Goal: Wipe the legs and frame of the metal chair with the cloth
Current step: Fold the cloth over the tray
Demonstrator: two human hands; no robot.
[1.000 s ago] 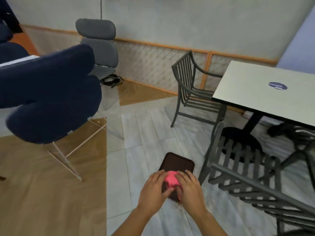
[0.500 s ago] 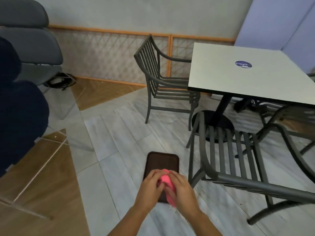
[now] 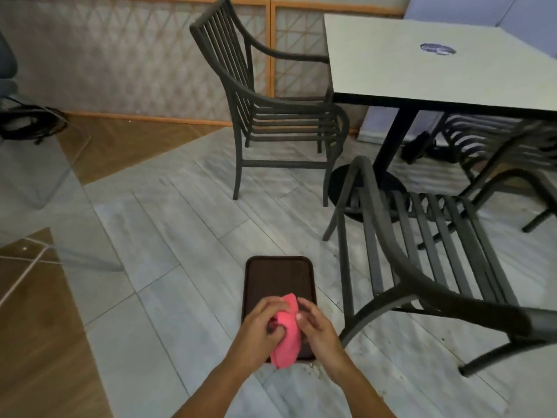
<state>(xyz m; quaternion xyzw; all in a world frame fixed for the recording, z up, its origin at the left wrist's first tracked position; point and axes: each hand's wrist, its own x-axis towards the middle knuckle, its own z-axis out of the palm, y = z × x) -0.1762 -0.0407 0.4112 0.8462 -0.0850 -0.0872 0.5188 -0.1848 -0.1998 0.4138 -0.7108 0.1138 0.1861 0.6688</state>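
cloth (image 3: 286,333): pink, bunched, held between both hands low in the head view, above the near end of the tray; lower tail hangs past the tray's near edge
left hand (image 3: 260,328): fingers curled round the cloth's left side, thumb tucked into the fabric
right hand (image 3: 316,327): fingers curled against the cloth's right side, fingertips on the upper fold
hands: together, both clamped on the cloth, bare forearms coming in from the bottom edge
tray (image 3: 278,276): dark brown, rounded corners, flat on the floor, near part hidden by the hands and cloth
near metal chair (image 3: 428,254): dark grey, slatted, just right of the tray; curved frame bar sweeps toward the lower right corner; hands and cloth not touching it
far metal chair (image 3: 271,116): same style, with armrests, upright, well beyond the tray, seat tucked toward the counter
counter (image 3: 422,61): pale square top, round dark sticker (image 3: 437,49) near the far right, black post on a round black base
third chair (image 3: 494,140): partly visible under and right of the counter, details unclear
floor (image 3: 168,242): pale grey planks, brown wood sections at left; a few crumbs by the tray's near right corner
wall: lattice panel with orange trim behind the far metal chair
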